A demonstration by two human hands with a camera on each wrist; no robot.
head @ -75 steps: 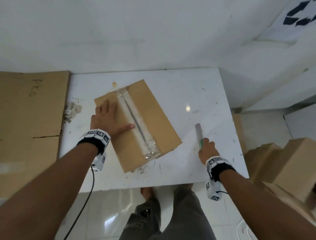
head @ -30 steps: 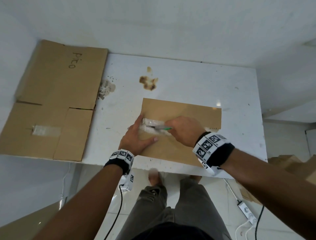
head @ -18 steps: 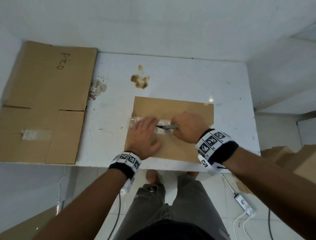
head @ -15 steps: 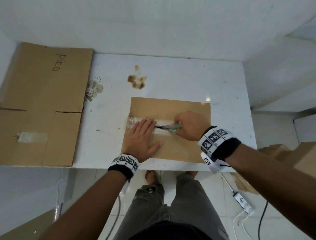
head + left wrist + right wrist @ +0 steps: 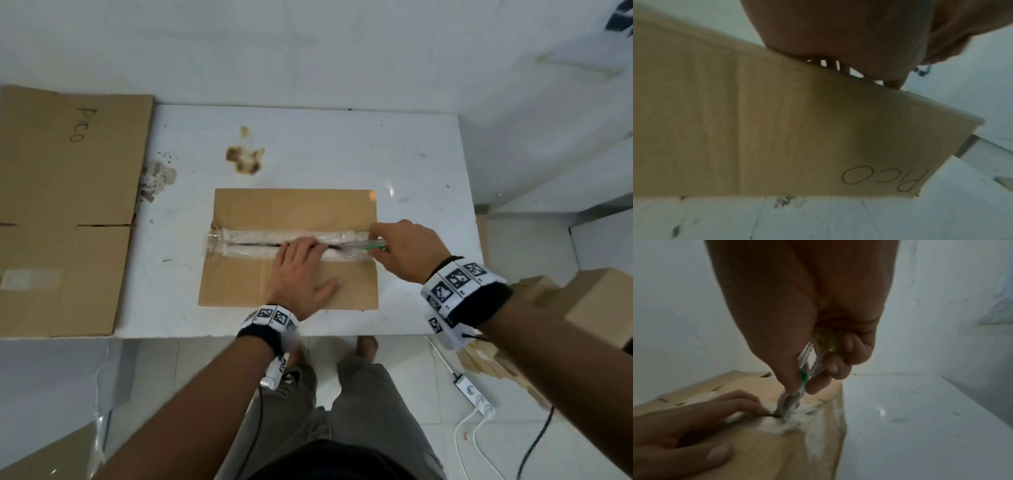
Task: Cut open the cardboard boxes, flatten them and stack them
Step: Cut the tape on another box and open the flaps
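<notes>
A brown cardboard box [image 5: 294, 209] lies on the white table [image 5: 411, 154], its taped seam [image 5: 253, 240] running left to right. A dark slit shows along the seam. My left hand [image 5: 301, 274] lies flat on the box's near half, fingers at the seam. My right hand [image 5: 400, 250] grips a clear and green utility knife [image 5: 371, 244] with its blade in the tape near the box's right end. The right wrist view shows the knife [image 5: 795, 394] sunk in torn tape beside my left fingers [image 5: 715, 408]. In the left wrist view the box side [image 5: 777, 129] reads "PICO".
Flattened cardboard [image 5: 65, 205] lies at the table's left end. Several unopened boxes [image 5: 596, 298] sit on the floor at the right, with a power strip [image 5: 474, 394] and cables nearby. A brown stain [image 5: 245, 161] marks the table behind the box. White walls stand close behind.
My right hand has drawn the knife rightward along the seam, from its left part to near the right end. My left hand has slid right along the box behind it.
</notes>
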